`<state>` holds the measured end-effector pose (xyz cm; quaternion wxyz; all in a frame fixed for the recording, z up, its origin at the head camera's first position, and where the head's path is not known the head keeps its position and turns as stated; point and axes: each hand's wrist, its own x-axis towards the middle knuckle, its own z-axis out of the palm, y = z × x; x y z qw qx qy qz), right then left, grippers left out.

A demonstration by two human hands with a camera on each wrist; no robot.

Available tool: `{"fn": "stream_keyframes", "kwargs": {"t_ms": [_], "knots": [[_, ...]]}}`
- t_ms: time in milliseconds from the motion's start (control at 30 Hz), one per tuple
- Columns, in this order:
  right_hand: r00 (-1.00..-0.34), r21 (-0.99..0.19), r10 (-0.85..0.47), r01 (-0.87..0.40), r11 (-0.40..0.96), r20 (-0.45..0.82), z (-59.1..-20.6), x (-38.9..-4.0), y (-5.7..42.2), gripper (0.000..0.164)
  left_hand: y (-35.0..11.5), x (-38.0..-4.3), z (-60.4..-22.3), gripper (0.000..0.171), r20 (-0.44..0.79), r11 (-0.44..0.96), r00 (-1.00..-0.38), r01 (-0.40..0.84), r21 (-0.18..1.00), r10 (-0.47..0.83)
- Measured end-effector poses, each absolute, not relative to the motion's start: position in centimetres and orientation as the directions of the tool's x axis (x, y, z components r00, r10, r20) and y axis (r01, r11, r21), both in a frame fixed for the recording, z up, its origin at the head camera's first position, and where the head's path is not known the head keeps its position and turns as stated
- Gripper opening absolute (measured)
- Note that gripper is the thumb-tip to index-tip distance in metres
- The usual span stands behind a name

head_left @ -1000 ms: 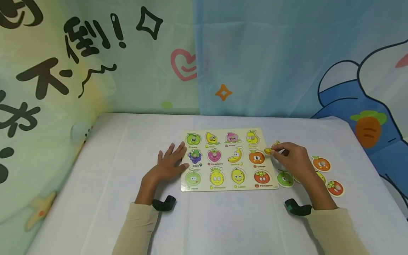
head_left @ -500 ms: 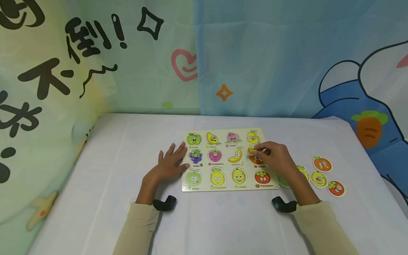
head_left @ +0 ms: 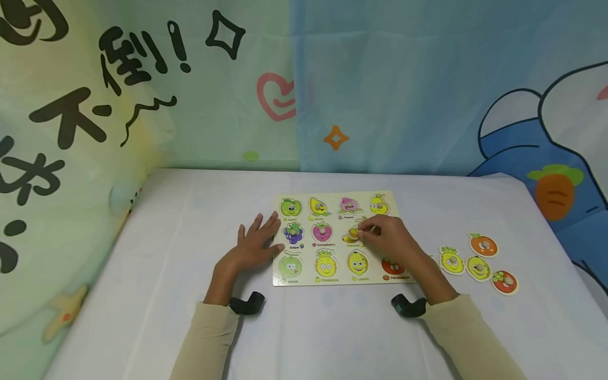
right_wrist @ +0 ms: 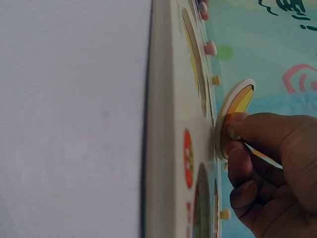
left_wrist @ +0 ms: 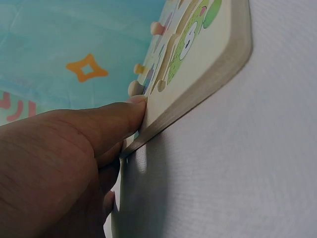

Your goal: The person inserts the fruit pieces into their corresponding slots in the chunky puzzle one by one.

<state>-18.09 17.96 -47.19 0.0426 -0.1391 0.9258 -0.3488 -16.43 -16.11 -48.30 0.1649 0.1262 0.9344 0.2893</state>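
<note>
A cream fruit puzzle board (head_left: 307, 253) lies flat on the white table. My left hand (head_left: 254, 245) rests at its left edge, fingers spread and mostly straight. In the left wrist view, the thumb (left_wrist: 116, 121) touches the top of the board's edge. My right hand (head_left: 391, 240) pinches a banana puzzle piece (right_wrist: 241, 101) by its knob between thumb and index finger. In the head view this banana piece (head_left: 351, 236) is over the banana picture in the middle row; the fingers hide part of it. Its lower side is at or just above the board surface in the right wrist view.
Loose pieces lie right of the board: an orange (head_left: 483, 245), a pineapple (head_left: 451, 261), a lemon (head_left: 478, 269) and a persimmon (head_left: 504, 283). The right forearm hides the board's right edge. Knobbed pieces such as the strawberry (head_left: 322, 232) sit in the board.
My right hand has moved left with the banana piece, from beside the board's right edge to the banana picture. The left hand has stayed at the left edge.
</note>
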Motion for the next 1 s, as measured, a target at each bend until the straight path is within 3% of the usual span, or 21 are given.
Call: {"fn": "stream_keyframes", "kwargs": {"t_ms": [1000], "knots": [[-0.951,-0.599,-0.301,-0.197,0.776,-0.077,-47.1,-18.6,16.7,0.013,-16.1,-16.5,-48.3,0.071,-0.245,0.803,-0.914,0.129,0.582,0.324]]}}
